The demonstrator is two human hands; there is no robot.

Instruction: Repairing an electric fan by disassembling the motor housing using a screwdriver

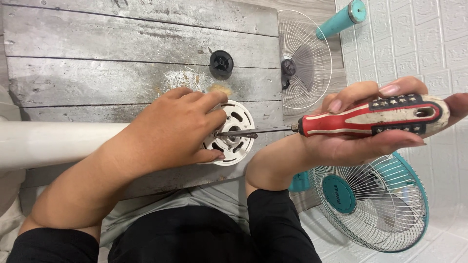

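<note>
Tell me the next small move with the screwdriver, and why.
Probably turn the screwdriver in place: its tip already sits at the centre of the white motor housing, the left hand steadies that housing, and the right hand grips the handle.

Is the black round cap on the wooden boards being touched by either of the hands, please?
No, the black cap lies alone on the boards, apart from the left hand and right hand.

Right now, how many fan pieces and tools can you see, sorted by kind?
Wire fan grilles: 2, a bare one and a teal-rimmed one
White fan motor housing: 1
Black round fan nut: 1
Teal tube: 1
Screwdriver: 1, in the right hand
Total: 6
</note>
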